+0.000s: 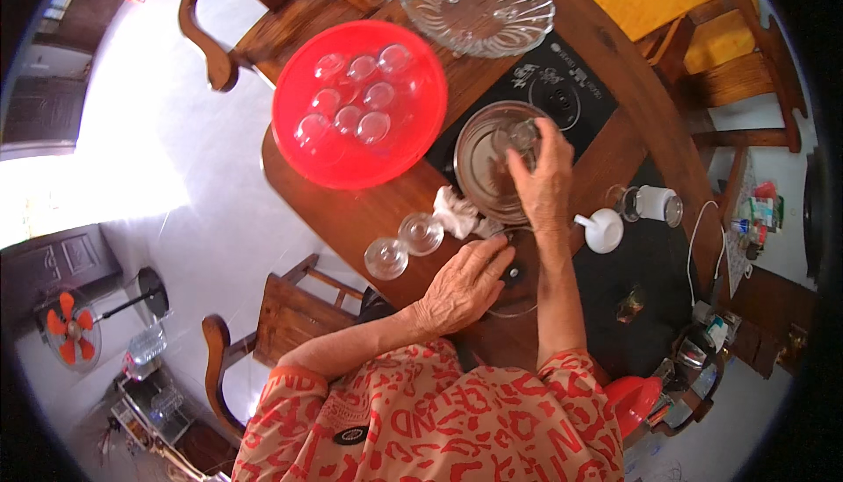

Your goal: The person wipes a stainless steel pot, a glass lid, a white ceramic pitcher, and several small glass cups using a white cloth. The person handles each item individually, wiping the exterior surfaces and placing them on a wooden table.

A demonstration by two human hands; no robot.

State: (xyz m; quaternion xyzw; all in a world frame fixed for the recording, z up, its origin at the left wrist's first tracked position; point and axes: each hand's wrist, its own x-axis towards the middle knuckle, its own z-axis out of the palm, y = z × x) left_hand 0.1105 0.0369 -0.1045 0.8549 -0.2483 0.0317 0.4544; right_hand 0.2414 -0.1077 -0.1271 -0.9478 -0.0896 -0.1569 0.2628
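Observation:
My right hand (546, 179) holds a small clear glass cup (525, 133) between thumb and fingers, over a round stainless steel pot (466, 182). The pot stands on a black induction cooktop (593, 103). My left hand (464, 284) lies palm down with its fingertips at a glass pot lid (527, 265) with a small knob. What is under its fingers is hidden. Just beyond those fingertips is a crumpled white cloth (454, 212). Two clear glass cups (421, 233) stand side by side left of the cloth.
A red plastic basin (296, 159) with several glass cups is at the table's left edge. Behind the pot sits a ribbed glass bowl (484, 14). To the right are a white ladle-like item (603, 232) and a white jar (655, 204). Wooden chairs (296, 317) surround the table.

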